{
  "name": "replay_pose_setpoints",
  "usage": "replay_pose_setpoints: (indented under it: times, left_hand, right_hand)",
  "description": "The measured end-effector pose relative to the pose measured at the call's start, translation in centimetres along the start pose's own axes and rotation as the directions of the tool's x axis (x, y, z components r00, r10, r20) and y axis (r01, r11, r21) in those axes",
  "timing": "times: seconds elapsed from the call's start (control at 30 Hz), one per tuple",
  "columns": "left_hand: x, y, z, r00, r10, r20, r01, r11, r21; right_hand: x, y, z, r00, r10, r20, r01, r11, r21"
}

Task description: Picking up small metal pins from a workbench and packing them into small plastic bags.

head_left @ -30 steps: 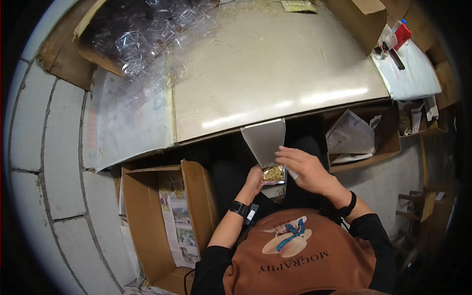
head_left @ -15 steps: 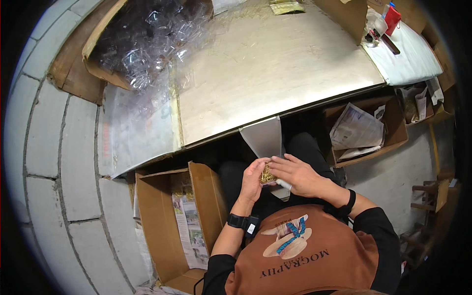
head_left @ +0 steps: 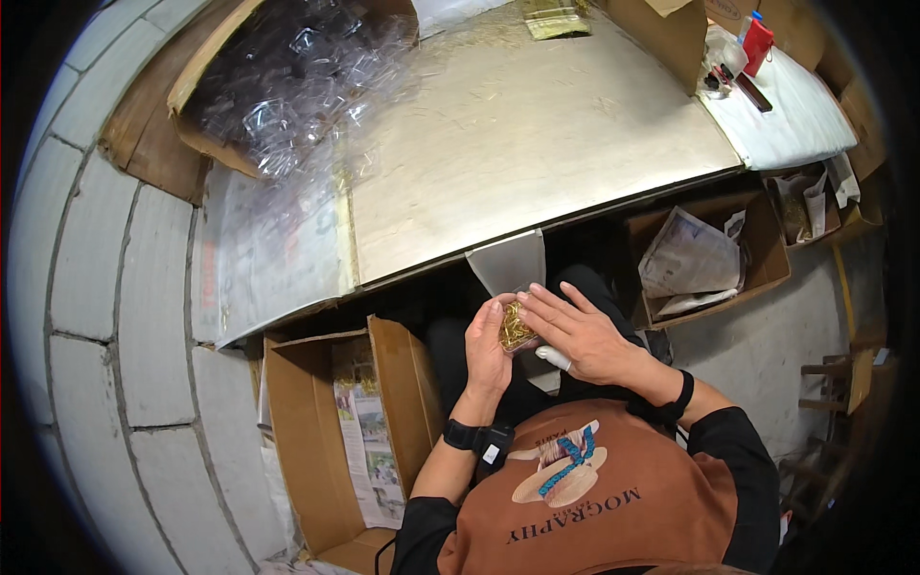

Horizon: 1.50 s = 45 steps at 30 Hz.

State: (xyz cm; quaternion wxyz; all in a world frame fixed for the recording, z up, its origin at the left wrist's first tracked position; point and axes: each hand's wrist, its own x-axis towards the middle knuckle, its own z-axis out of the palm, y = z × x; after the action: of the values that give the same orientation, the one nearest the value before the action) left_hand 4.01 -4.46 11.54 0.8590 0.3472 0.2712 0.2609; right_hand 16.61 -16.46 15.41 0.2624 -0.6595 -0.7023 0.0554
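Note:
A small clear plastic box (head_left: 516, 332) filled with thin gold-coloured metal pieces, perhaps pins or clips, is held over my lap. My left hand (head_left: 488, 353) wraps round its left side, thumb near the rim. Laid flat with fingers outstretched, my right hand (head_left: 586, 337) covers the box's right side and touches it or its contents. A white cover sits on my right thumb. Just beyond the box, a pale sheet-like chute (head_left: 511, 264) hangs from the table edge.
A pale tabletop (head_left: 537, 125) strewn with gold-coloured pieces spreads ahead. Clear plastic boxes (head_left: 287, 91) spill from a carton at far left. Open cartons stand by my left arm (head_left: 305, 431) and at right, holding newspaper (head_left: 692, 257). A red object (head_left: 757, 46) lies at far right.
My right hand has shifted slightly, its fingers more spread, and more of the gold-coloured contents shows. The box is tilted a little differently; my left hand still holds it.

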Motion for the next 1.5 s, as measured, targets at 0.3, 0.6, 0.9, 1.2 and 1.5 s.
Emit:
replay_pose_setpoints:
  times: [0.3, 0.6, 0.9, 1.2, 1.5]
  left_hand:
    - [-0.4, 0.4, -0.7, 1.0, -0.017, -0.022, 0.019, 0.997, 0.081]
    - [-0.9, 0.4, 0.5, 0.988, -0.129, 0.082, 0.146, 0.957, -0.25]
    - [-1.1, 3.3, -2.6, 0.982, -0.13, 0.133, 0.158, 0.963, -0.221]
    - [-4.7, 9.5, -6.7, 0.981, 0.082, 0.174, -0.016, 0.936, -0.351]
    - [-6.0, 11.8, -8.0, 0.987, 0.094, 0.129, -0.065, 0.975, -0.214]
  right_hand:
    - [0.5, 0.8, -0.3, 0.982, 0.076, -0.171, -0.031, 0.966, 0.256]
    - [5.7, 1.0, 1.6, 0.988, -0.085, 0.13, 0.102, 0.986, -0.132]
    - [9.2, -2.2, 1.3, 0.995, -0.066, 0.071, 0.072, 0.993, -0.09]
    - [12.0, -4.2, -0.5, 0.962, -0.124, -0.242, 0.198, 0.929, 0.312]
    - [11.5, -6.3, 1.7, 0.923, -0.386, -0.003, 0.382, 0.911, 0.154]
